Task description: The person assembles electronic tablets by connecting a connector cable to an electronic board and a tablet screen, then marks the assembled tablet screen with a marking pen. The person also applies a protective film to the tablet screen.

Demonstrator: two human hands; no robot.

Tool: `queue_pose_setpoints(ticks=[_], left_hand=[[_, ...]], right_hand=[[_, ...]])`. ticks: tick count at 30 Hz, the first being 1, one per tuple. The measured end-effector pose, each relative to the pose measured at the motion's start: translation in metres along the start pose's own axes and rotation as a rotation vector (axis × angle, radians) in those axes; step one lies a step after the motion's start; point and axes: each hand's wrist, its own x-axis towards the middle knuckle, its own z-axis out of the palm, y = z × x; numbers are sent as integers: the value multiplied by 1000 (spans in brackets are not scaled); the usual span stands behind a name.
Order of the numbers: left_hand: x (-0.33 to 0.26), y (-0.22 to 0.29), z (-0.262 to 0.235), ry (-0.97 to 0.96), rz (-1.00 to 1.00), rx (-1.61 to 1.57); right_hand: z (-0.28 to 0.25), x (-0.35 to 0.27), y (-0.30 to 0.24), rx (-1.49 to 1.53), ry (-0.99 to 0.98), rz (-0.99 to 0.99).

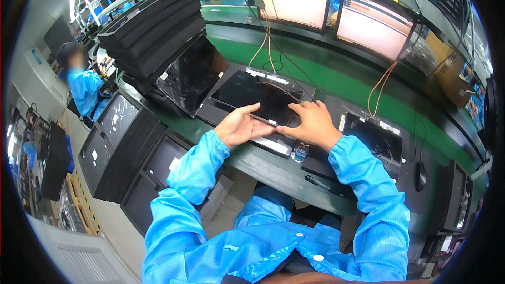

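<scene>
Panel [252,92] at both hands, R of tray stack [152,31]; handling looks midway.
L hand [243,126] palm up, part-open, fingers by panel's near edge; R hand [314,124] bent over near R corner, thumb in, can't tell if gripping. Done, AFAICT: panel out over bench [273,175], hands at it. Undone: hands not off yet; 2nd panel [371,139], farther R of stack, untouched.
</scene>
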Motion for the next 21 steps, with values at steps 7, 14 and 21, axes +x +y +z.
queue_pose_setpoints(ticks=[7,14,21], left_hand=[[-27,37,-33,579,698,1317],[4,53,-69,585,538,1909],[-44,34,-88,612,895,1636]], right_hand=[[7,2,-4,-221,-30,-82],[8,-3,-2,-258,-19,-92],[-35,-49,-35,-95,52,-205]])
